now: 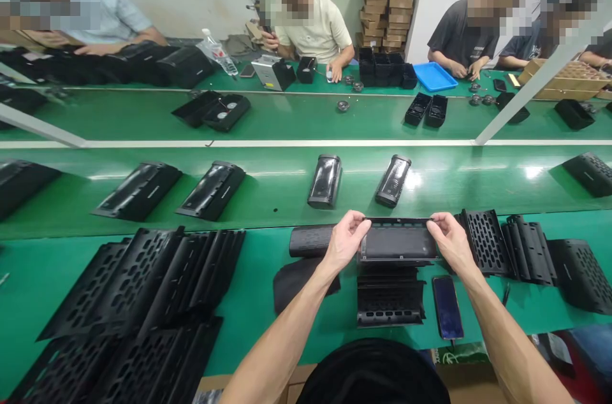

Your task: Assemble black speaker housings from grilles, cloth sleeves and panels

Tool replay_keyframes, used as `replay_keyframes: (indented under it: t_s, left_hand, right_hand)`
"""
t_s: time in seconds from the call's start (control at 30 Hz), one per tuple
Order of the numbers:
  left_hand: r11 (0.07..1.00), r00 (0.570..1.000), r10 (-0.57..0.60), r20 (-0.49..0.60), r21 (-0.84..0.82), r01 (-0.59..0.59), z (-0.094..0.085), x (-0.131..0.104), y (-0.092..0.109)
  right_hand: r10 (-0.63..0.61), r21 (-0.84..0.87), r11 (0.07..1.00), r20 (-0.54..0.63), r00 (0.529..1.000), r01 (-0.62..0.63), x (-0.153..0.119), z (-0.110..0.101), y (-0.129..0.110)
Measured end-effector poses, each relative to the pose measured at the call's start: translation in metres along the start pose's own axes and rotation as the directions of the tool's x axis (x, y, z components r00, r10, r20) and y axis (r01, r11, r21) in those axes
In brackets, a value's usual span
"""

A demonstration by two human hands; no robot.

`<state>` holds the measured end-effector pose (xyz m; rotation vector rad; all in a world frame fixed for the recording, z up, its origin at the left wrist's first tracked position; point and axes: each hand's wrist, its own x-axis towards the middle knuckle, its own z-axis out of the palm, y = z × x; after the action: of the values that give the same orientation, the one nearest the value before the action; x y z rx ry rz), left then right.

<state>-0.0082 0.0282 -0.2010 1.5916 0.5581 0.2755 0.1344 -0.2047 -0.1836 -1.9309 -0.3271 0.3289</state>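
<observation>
A black plastic panel with a dark flat inner area is held up level between my two hands. The fingers of my left hand pinch its left upper corner. At the opposite corner, my right hand has it between thumb and fingers. Below the panel lies a stack of black slotted covers, partly hidden by it. Beside my left hand are a black perforated cover and dark cloth-like sheets. More perforated covers stand close to the right of my right hand.
Piles of black perforated covers fill the left of the green table. A phone lies near my right forearm. Across the green belt sit black speaker-like housings. Several people work opposite; white slanted posts cross the view.
</observation>
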Motion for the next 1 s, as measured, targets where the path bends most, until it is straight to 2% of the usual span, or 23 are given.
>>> replay_keyframes:
  t_s: [0.1,0.23,0.4,0.63,0.9,1.0]
  left_hand:
    - [0.970,0.990,-0.136,0.035,-0.198,0.140,-0.006,-0.013,0.018]
    - [0.960,0.991,-0.131,0.014,-0.247,0.131,-0.017,-0.033,0.029]
    - [0.951,0.989,-0.146,-0.009,-0.276,0.138,-0.028,-0.050,0.025]
    - [0.936,0.989,-0.145,-0.028,-0.329,0.128,-0.031,-0.057,0.015]
    - [0.879,0.988,-0.088,0.130,-0.456,0.139,-0.040,-0.064,0.006]
    - [0.893,0.989,-0.060,0.133,-0.435,0.112,-0.041,-0.065,0.003]
  right_hand:
    - [0.134,0.190,0.970,0.097,0.986,-0.151,-0.012,0.002,-0.020]
    - [0.214,0.242,0.936,0.178,0.961,-0.253,-0.032,0.007,-0.030]
    - [0.210,0.228,0.944,0.145,0.967,-0.239,-0.044,0.016,-0.031]
    - [0.200,0.219,0.950,0.132,0.971,-0.225,-0.048,0.020,-0.034]
    - [0.167,0.226,0.955,0.133,0.977,-0.194,-0.057,0.013,-0.031]
    - [0.200,0.265,0.936,0.143,0.969,-0.232,-0.060,0.012,-0.031]
